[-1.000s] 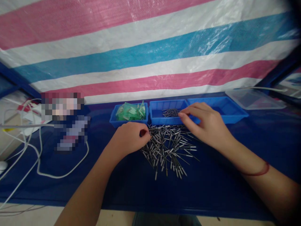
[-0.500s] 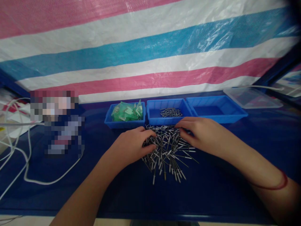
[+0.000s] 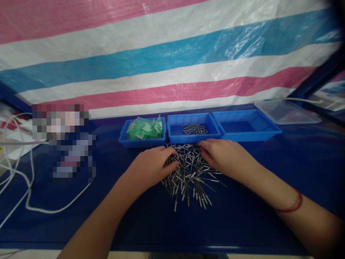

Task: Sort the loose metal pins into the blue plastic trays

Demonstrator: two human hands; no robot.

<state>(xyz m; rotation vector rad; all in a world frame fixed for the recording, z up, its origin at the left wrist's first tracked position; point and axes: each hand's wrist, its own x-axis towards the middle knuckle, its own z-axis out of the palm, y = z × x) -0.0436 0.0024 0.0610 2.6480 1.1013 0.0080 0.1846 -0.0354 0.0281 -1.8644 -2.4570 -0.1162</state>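
A loose pile of silvery pop rivets (image 3: 188, 172) lies on the dark blue table, with several long stems pointing toward me. My left hand (image 3: 153, 165) rests at the pile's left side, thumb and index finger apart over the rivets; its other fingertips are hidden. At the far right edge of the pile is my right hand (image 3: 222, 154), its thumb and fingers drawn together among the rivets. What they pinch, if anything, is hidden. Behind the pile, the middle blue bin (image 3: 192, 126) holds a small heap of rivets (image 3: 195, 129).
The left blue bin (image 3: 122, 138) contains green plastic packets (image 3: 145, 127). On the right stands another blue bin (image 3: 250, 135), with a clear plastic lid (image 3: 288, 112) behind it. White cables (image 3: 54, 211) trail over the table's left side. A striped sheet (image 3: 172, 57) hangs behind.
My right hand has shifted slightly left and its thumb and fingers have closed together at the pile. The left hand has hardly moved.
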